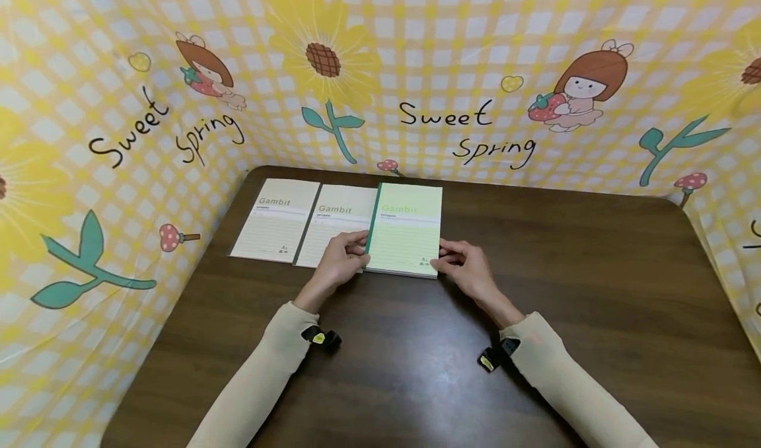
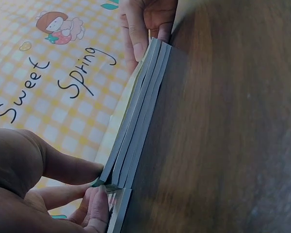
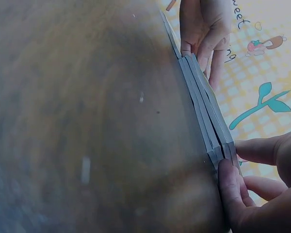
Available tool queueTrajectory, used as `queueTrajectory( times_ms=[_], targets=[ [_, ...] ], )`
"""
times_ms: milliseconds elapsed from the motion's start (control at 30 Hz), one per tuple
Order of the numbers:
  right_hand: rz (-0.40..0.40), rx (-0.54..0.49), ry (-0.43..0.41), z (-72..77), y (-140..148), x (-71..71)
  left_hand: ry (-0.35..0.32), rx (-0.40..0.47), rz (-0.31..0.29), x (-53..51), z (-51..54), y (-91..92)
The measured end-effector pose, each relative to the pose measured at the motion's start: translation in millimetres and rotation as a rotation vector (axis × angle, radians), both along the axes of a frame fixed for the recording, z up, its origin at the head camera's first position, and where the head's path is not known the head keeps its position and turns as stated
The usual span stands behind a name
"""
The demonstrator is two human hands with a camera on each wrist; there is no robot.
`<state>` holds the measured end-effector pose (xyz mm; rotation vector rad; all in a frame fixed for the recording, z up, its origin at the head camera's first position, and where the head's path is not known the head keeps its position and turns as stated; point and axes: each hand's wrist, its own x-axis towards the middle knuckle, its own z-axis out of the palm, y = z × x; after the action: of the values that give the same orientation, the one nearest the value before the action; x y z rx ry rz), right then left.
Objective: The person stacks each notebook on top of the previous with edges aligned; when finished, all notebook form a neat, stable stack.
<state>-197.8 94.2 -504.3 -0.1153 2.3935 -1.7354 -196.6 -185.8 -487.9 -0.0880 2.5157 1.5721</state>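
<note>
The left hand (image 1: 340, 261) pinches one side of a pale-green, rectangular paper notebook (image 1: 407, 240), the right hand (image 1: 471, 267) the other. Light, even pressure should keep the grey-edged paper pile (image 2: 143, 114) beneath aligned.

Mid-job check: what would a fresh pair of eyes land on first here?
Probably the light-green Gambit notebook atop a small stack, with the left hand and right hand at its sides. Two whiter Gambit notebooks lie to its left. Behind the table, a big yellow sunflower stands out on the checked backdrop.
</note>
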Motion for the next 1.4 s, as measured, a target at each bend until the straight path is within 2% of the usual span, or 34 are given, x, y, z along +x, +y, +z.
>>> queueTrajectory(
  times_ms=[333, 733, 933, 1033, 1167, 1267, 1400],
  targets=[
    [0.004, 0.023, 0.002, -0.1, -0.5, 0.7, 0.006, -0.012, 0.006, 3.4, 1.0, 1.4],
    [-0.005, 0.030, 0.001, 0.4, -0.9, -0.3, 0.007, 0.002, -0.006, 1.0, -0.4, 1.9],
    [0.013, 0.055, -0.006, 2.0, 2.4, 1.1, 0.008, -0.019, -0.008, 0.9, -2.1, 1.1],
    [0.025, 0.109, 0.052, 4.6, 2.4, 1.6, 0.011, -0.035, -0.005, 3.1, -1.5, -1.1],
    [0.061, 0.222, 0.219, 11.5, -2.7, 2.0, 0.046, -0.080, -0.008, 8.0, 1.1, -7.0],
    [0.124, 0.279, 0.335, 16.4, -11.2, 3.8, 0.109, -0.148, -0.025, 14.4, 3.0, -13.5],
    [0.254, 0.318, 0.437, 18.8, -27.9, 6.7, 0.246, -0.250, -0.061, 25.5, 6.1, -22.8]
  ],
)
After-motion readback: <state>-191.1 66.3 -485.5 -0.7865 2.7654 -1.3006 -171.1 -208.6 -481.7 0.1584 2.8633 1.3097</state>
